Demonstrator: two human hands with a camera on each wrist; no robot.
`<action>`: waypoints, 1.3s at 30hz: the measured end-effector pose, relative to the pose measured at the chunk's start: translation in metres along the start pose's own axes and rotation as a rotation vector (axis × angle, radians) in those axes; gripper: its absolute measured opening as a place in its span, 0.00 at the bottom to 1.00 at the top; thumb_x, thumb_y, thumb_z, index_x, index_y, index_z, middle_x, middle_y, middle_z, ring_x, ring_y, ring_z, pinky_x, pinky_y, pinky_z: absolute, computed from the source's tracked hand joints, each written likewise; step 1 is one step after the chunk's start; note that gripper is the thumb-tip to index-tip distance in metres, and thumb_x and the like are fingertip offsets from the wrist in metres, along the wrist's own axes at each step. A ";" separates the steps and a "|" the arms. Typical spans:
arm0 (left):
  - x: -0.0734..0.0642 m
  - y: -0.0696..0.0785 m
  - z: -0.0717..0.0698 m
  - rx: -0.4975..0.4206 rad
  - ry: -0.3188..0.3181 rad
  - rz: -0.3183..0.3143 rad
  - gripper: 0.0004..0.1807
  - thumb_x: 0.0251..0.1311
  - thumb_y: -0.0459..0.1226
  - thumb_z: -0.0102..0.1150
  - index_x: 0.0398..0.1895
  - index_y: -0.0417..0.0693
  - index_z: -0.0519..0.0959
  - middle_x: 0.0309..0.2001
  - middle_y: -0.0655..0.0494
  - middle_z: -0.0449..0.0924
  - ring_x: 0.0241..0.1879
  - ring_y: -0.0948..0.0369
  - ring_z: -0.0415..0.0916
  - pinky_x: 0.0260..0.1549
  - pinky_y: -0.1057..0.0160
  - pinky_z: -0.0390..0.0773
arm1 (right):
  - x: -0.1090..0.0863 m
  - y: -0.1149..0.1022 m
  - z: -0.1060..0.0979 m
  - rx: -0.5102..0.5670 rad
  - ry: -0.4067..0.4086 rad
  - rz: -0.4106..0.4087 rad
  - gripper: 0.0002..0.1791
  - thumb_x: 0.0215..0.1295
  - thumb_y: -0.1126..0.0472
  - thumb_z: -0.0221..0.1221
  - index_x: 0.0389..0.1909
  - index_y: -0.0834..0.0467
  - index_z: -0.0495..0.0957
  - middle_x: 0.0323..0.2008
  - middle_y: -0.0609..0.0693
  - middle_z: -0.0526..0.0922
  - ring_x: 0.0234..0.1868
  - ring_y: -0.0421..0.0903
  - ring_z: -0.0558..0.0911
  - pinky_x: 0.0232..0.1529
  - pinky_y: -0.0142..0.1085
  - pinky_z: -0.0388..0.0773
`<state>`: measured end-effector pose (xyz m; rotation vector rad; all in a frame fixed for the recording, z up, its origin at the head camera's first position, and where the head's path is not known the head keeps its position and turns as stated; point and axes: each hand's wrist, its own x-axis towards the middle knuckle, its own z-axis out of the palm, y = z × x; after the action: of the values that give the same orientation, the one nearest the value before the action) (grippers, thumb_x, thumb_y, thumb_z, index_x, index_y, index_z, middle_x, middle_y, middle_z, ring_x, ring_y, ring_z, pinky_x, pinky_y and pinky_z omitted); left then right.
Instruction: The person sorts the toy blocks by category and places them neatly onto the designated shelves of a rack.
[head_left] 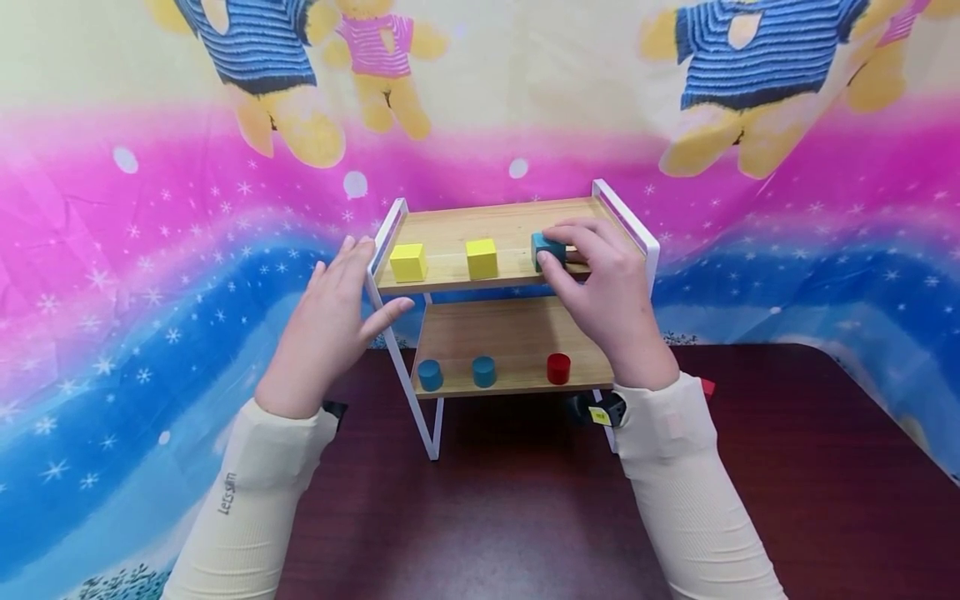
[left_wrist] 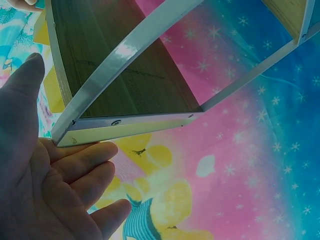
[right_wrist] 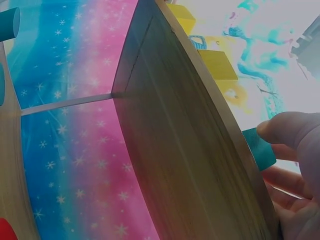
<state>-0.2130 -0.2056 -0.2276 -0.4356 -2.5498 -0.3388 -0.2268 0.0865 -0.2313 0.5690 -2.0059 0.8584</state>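
My right hand pinches a teal cube between thumb and fingers at the right front of the upper shelf. In the right wrist view the teal cube sits at the shelf's edge, with the thumb on it. Left of it along the same front edge stand two yellow cubes, the nearer one mid-shelf and the other near the left end. My left hand holds nothing; its fingers extend beside the rack's white left frame, fingertips right at the upper corner.
On the lower shelf stand two blue cylinders, one left and one mid-shelf, and a red cylinder to the right. The rack stands on a dark table before a patterned cloth. A red piece shows beside my right sleeve.
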 end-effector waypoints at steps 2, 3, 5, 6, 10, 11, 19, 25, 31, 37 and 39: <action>0.000 0.000 0.000 0.000 -0.001 -0.002 0.48 0.57 0.62 0.52 0.73 0.46 0.52 0.71 0.45 0.52 0.72 0.53 0.42 0.68 0.45 0.43 | 0.000 0.001 0.000 0.008 0.006 -0.008 0.17 0.60 0.56 0.63 0.49 0.57 0.81 0.48 0.50 0.78 0.50 0.41 0.76 0.46 0.37 0.79; 0.000 0.000 0.000 0.001 -0.001 -0.003 0.47 0.57 0.62 0.52 0.73 0.46 0.52 0.71 0.45 0.52 0.72 0.53 0.42 0.68 0.45 0.43 | 0.000 0.002 -0.001 0.012 0.009 -0.012 0.17 0.60 0.56 0.63 0.49 0.57 0.81 0.48 0.50 0.78 0.50 0.40 0.76 0.46 0.37 0.79; 0.000 0.001 0.000 0.002 -0.003 -0.006 0.48 0.57 0.62 0.52 0.73 0.46 0.52 0.71 0.45 0.52 0.72 0.53 0.42 0.67 0.45 0.44 | -0.001 0.003 -0.001 0.019 0.013 -0.025 0.17 0.60 0.56 0.63 0.49 0.57 0.81 0.48 0.50 0.78 0.50 0.41 0.76 0.46 0.37 0.79; 0.000 0.001 0.000 0.003 -0.004 -0.007 0.48 0.57 0.62 0.53 0.73 0.46 0.52 0.71 0.45 0.52 0.72 0.53 0.42 0.67 0.44 0.44 | -0.001 0.003 -0.001 0.025 0.016 -0.031 0.17 0.60 0.56 0.63 0.49 0.57 0.81 0.47 0.50 0.78 0.50 0.41 0.76 0.46 0.37 0.79; 0.000 0.001 0.000 0.001 -0.006 -0.010 0.48 0.57 0.61 0.54 0.73 0.46 0.51 0.72 0.46 0.52 0.72 0.53 0.41 0.67 0.44 0.44 | -0.003 0.006 -0.003 0.050 0.021 -0.047 0.17 0.60 0.57 0.63 0.50 0.57 0.80 0.47 0.51 0.78 0.47 0.42 0.78 0.45 0.37 0.80; 0.000 0.001 0.000 0.001 -0.005 -0.010 0.48 0.57 0.61 0.54 0.73 0.46 0.51 0.72 0.46 0.52 0.72 0.53 0.41 0.67 0.44 0.44 | -0.003 0.007 -0.003 0.057 0.021 -0.050 0.17 0.60 0.57 0.63 0.50 0.57 0.80 0.46 0.52 0.77 0.46 0.42 0.79 0.44 0.37 0.80; -0.001 0.002 0.000 0.004 -0.002 -0.007 0.48 0.57 0.62 0.52 0.73 0.46 0.51 0.71 0.45 0.52 0.72 0.53 0.42 0.67 0.44 0.44 | -0.005 0.011 -0.004 0.098 0.064 -0.098 0.16 0.59 0.61 0.63 0.49 0.56 0.81 0.45 0.52 0.78 0.43 0.44 0.81 0.41 0.38 0.81; -0.001 0.002 -0.001 0.005 -0.008 -0.006 0.47 0.57 0.61 0.53 0.73 0.46 0.51 0.72 0.45 0.52 0.72 0.53 0.41 0.67 0.44 0.43 | -0.010 0.008 -0.011 0.098 0.064 -0.106 0.16 0.59 0.63 0.63 0.50 0.55 0.81 0.46 0.52 0.77 0.42 0.45 0.82 0.41 0.39 0.81; -0.001 0.002 -0.003 0.005 -0.009 0.001 0.47 0.57 0.61 0.52 0.73 0.47 0.52 0.72 0.46 0.51 0.72 0.53 0.41 0.68 0.45 0.42 | -0.018 0.005 -0.018 0.074 0.069 -0.107 0.19 0.56 0.64 0.66 0.50 0.55 0.80 0.47 0.52 0.77 0.41 0.46 0.82 0.43 0.42 0.80; -0.001 0.001 -0.002 0.011 -0.016 -0.001 0.47 0.57 0.62 0.51 0.73 0.47 0.51 0.72 0.46 0.51 0.73 0.54 0.40 0.67 0.44 0.42 | -0.025 0.004 -0.024 0.062 0.095 -0.125 0.19 0.55 0.65 0.66 0.50 0.57 0.81 0.47 0.52 0.78 0.40 0.46 0.82 0.45 0.39 0.79; -0.001 0.001 -0.002 0.012 -0.016 -0.003 0.48 0.57 0.63 0.51 0.73 0.47 0.51 0.72 0.46 0.51 0.73 0.54 0.40 0.67 0.44 0.42 | -0.028 0.005 -0.026 0.056 0.100 -0.134 0.19 0.54 0.66 0.66 0.50 0.57 0.81 0.47 0.52 0.79 0.42 0.45 0.81 0.46 0.34 0.78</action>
<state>-0.2115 -0.2055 -0.2264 -0.4312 -2.5671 -0.3223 -0.2017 0.1111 -0.2462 0.6718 -1.8364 0.8471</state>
